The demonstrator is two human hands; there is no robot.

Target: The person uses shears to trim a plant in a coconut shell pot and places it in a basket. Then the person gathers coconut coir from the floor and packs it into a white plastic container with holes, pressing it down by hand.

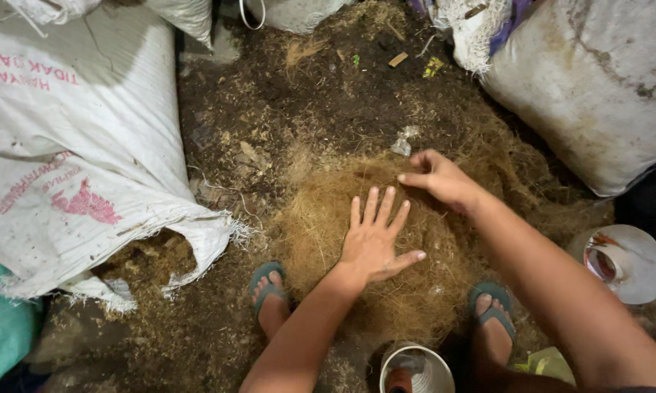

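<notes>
A large white woven sack [73, 145] lies open-mouthed on the left, on soil-strewn ground [306, 94]. Beside it, a mound of brown coconut fibre [328, 218] sits between two feet in green sandals [267, 280]. The left hand [375, 240] presses flat on the mound, fingers spread open. The right hand [440, 178] rests on the fibre's upper edge, fingers curled loosely, pinching strands. Another white sack [597, 87] stands at far right.

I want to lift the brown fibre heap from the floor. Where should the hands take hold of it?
The fibre heap is loose and wide, so scoop under its left and right edges. The left hand lies flat on top; the right hand touches the far rim.
</notes>
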